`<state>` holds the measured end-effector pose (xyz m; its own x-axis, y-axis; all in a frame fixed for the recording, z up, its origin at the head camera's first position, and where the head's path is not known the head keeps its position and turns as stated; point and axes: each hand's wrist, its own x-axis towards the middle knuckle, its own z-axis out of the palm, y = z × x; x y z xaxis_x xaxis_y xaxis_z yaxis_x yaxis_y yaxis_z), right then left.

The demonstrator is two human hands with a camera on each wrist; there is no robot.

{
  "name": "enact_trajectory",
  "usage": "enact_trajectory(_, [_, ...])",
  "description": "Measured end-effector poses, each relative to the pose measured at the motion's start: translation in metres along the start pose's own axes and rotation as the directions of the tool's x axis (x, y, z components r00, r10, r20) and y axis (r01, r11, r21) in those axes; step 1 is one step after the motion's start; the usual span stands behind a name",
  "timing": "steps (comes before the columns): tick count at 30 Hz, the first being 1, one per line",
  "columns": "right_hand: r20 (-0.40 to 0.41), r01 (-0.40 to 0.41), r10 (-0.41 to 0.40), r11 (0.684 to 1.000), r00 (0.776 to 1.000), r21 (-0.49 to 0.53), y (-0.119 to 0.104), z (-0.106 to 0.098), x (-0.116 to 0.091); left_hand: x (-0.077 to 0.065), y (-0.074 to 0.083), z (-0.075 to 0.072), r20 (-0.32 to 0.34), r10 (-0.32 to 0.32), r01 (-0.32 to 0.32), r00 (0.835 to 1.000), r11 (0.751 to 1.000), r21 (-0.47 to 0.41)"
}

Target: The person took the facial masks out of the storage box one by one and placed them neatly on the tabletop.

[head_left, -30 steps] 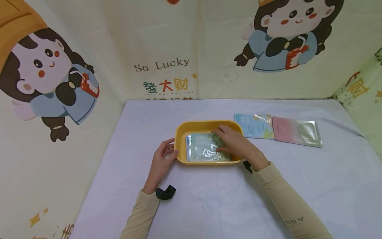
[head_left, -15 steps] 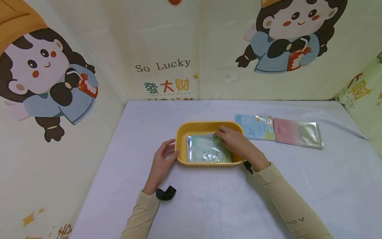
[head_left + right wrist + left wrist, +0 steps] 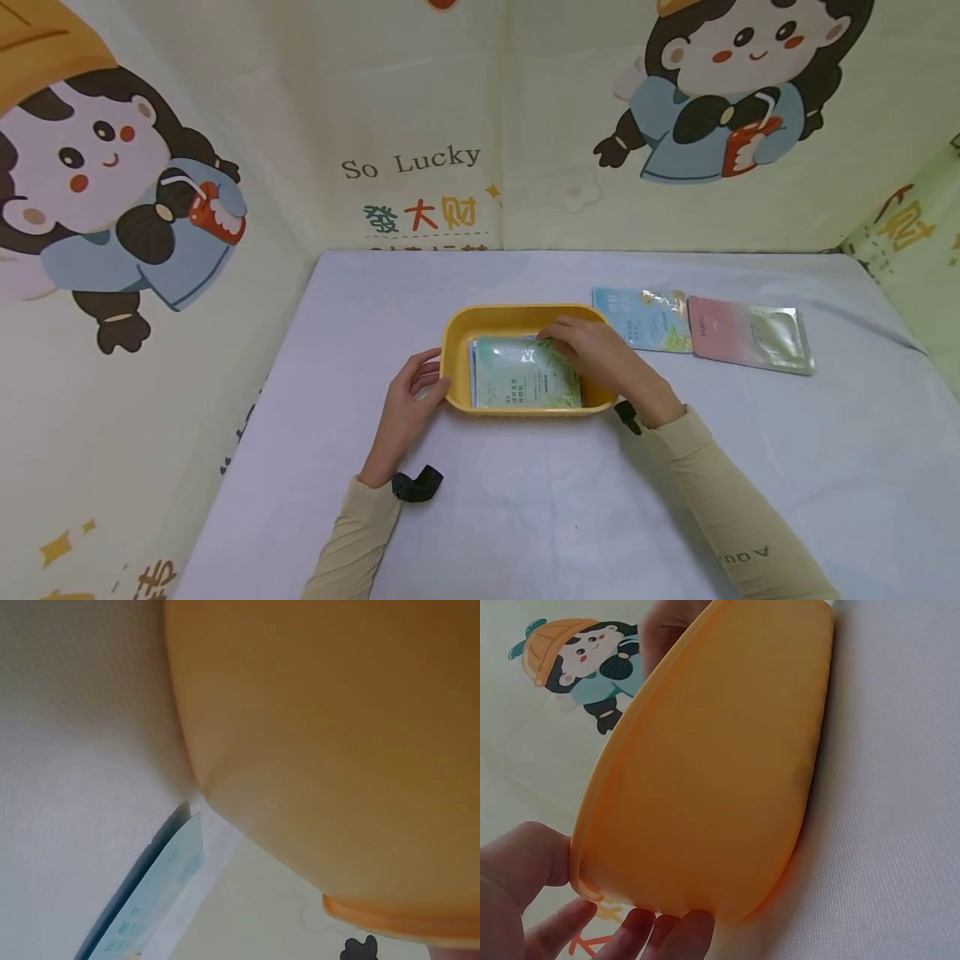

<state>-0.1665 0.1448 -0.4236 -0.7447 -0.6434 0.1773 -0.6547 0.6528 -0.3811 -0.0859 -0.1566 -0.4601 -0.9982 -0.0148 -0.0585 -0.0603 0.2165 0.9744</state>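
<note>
A yellow plastic tray (image 3: 525,312) stands on the table with a green sheet mask packet (image 3: 525,375) lying in it. Another packet's blue edge shows under the green one at its left. My left hand (image 3: 410,400) holds the tray's left end, thumb at the rim and fingertips against the outer wall, as the left wrist view shows with its fingers (image 3: 630,934). Reaching over the right rim, my right hand (image 3: 588,350) grips the green packet near its upper right corner; its thumb is hidden. In the right wrist view the tray wall (image 3: 322,750) hides most of that hand.
Right of the tray, a light blue packet (image 3: 641,319) and a pink and silver packet (image 3: 750,333) lie side by side on the white-covered table (image 3: 525,517). A printed cloth backdrop (image 3: 547,125) hangs behind and along the sides.
The right hand's fingers have drawn closer together at the green packet's upper right corner. The packet's surface has shifted its glare. The left hand and tray stay nearly in place.
</note>
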Motion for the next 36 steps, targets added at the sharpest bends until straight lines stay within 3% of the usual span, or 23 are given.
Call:
enact_trajectory(15, [-0.023, 0.015, -0.011, 0.986, 1.0, 0.167, 0.006, -0.015, -0.006, 0.001, 0.0, 0.0, 0.008, 0.005, -0.005, 1.0, 1.0, -0.008])
enact_trajectory(36, [-0.086, 0.011, 0.011, 0.968, 0.996, 0.251, 0.005, -0.034, -0.017, 0.0, -0.001, -0.001, 0.017, -0.01, 0.01, 1.0, 1.0, -0.01])
